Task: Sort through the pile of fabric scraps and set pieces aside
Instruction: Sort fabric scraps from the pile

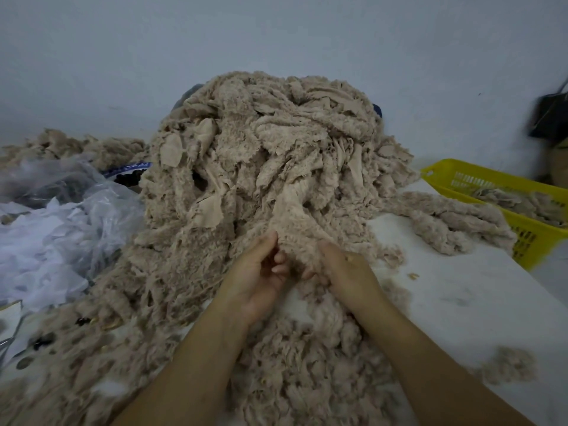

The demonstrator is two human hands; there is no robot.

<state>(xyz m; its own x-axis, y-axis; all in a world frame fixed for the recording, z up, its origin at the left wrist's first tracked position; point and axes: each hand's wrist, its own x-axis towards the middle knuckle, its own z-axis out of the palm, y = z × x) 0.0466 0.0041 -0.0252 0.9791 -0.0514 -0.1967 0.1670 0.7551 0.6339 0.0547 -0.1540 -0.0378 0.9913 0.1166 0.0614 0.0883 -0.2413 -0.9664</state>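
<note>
A tall pile of beige fuzzy fabric scraps [270, 142] rises against the wall and spreads toward me over the white table [461, 296]. One long fuzzy strip [292, 216] runs down from the pile to my hands. My left hand [261, 278] holds its lower end with curled fingers, palm turned up. My right hand [347, 272] grips the same strip from the right side, its fingertips buried in the fur.
A yellow plastic basket [491, 179] holding some scraps stands at the right. A row of scraps [455, 222] lies in front of it. Clear plastic bags with white material [61, 229] lie at the left. A small loose tuft [507, 364] sits at the right front.
</note>
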